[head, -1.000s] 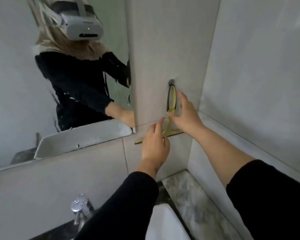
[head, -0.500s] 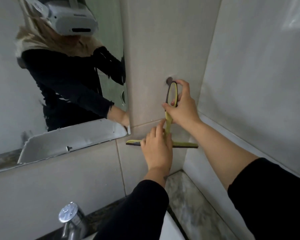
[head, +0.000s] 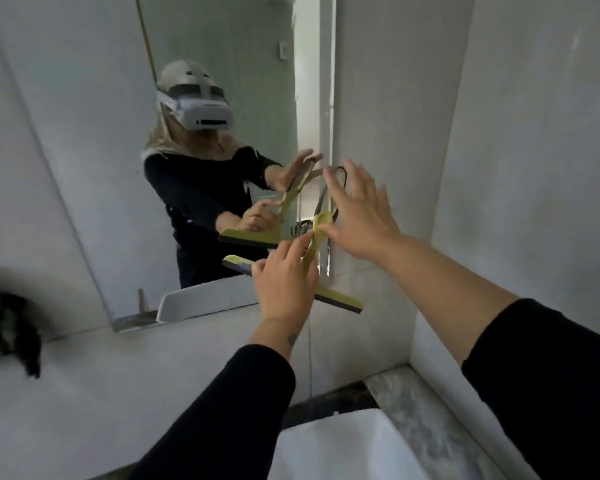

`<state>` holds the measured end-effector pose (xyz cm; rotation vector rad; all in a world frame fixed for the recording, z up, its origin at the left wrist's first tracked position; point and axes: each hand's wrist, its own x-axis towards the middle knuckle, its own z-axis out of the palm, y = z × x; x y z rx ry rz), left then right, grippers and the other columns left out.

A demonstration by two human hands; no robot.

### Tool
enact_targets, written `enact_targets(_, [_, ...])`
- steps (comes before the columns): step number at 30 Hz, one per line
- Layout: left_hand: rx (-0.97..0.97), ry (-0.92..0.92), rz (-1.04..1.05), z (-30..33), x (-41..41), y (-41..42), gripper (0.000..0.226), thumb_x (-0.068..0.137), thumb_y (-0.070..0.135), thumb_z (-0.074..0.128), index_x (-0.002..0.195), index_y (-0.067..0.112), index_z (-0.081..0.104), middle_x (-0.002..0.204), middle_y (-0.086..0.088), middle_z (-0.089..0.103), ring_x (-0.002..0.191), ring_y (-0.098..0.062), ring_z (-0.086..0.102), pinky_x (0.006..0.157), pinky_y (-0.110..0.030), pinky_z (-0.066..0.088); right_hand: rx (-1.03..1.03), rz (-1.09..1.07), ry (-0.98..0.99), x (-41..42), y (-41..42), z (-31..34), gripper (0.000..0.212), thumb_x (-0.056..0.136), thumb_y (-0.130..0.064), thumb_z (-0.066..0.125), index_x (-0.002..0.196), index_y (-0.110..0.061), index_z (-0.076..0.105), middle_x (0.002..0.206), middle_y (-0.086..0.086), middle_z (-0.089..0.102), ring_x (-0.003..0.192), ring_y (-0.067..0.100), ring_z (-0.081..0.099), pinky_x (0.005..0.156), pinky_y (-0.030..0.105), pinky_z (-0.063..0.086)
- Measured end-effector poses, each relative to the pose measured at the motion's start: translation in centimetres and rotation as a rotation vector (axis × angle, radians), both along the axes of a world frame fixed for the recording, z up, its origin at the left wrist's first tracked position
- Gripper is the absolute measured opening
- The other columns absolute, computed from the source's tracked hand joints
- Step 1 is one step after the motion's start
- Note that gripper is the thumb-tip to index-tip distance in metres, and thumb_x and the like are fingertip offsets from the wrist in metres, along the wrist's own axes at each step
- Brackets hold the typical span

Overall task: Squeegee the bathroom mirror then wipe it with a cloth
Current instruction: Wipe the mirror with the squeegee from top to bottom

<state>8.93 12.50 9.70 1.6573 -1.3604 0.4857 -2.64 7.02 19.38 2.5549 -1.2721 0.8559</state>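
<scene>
The yellow squeegee (head: pixel 340 301) with a black rubber blade is held tilted in front of the mirror's (head: pixel 84 133) lower right corner. My left hand (head: pixel 284 285) is shut around its neck just above the blade. My right hand (head: pixel 357 216) is higher, with its fingers spread over the looped handle (head: pixel 321 220) and only the thumb touching it. The mirror shows both hands, the squeegee and a person wearing a headset. I see no cloth that I can name for sure.
A tiled pillar (head: pixel 388 98) stands just right of the mirror, with a tiled side wall (head: pixel 534 168) beyond it. Below are a white basin (head: pixel 343 445) and a marble counter (head: pixel 430 410). A dark mottled object (head: pixel 7 327) sits at the left edge.
The squeegee has come off the wall hook and moved left, in front of the mirror. My right hand has loosened from the handle and spread its fingers. The view has tilted upward.
</scene>
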Motion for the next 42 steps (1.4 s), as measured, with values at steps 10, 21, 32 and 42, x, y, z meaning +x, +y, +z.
enact_targets(10, [-0.119,-0.149,0.140,8.5,9.0,8.9,0.040,0.085,0.030,0.060,0.125,0.030,0.054,0.107,0.007,0.064,0.097,-0.015,0.058,0.086,-0.035,0.037,-0.452,0.321,0.375,7.1,7.9,8.9,0.041,0.089,-0.034,0.059,0.130,-0.038,0.055,0.142,-0.010,0.046,0.146,0.017,0.016,0.109,0.063,-0.013])
enact_targets(21, [-0.404,-0.281,0.206,18.4,13.8,12.5,0.042,0.083,0.025,0.065,0.122,0.024,0.051,0.119,0.002,0.061,0.114,-0.021,0.052,0.104,-0.044,0.037,-0.767,0.252,0.261,10.5,8.1,19.2,0.035,0.094,-0.032,0.053,0.128,-0.039,0.057,0.120,0.001,0.057,0.115,0.027,0.044,0.107,0.046,0.025])
enact_targets(32, [-0.345,0.009,0.324,18.7,17.5,9.7,0.056,0.091,0.042,0.051,0.140,0.023,0.032,0.147,0.004,0.032,0.135,-0.013,0.028,0.111,-0.032,0.026,-0.791,0.192,-0.171,14.9,7.6,29.0,0.041,0.099,-0.027,0.042,0.131,-0.052,0.047,0.116,0.007,0.054,0.112,0.029,0.047,0.092,0.046,0.028])
enact_targets(42, [-0.094,0.021,0.447,18.5,18.8,5.6,0.105,0.081,0.061,0.056,0.149,0.022,-0.014,0.156,-0.006,-0.025,0.145,-0.022,-0.019,0.120,-0.041,0.006,-0.745,0.214,-0.139,20.7,7.1,30.2,0.047,0.102,-0.028,0.035,0.138,-0.059,0.029,0.111,0.006,0.047,0.108,0.027,0.044,0.090,0.046,0.031])
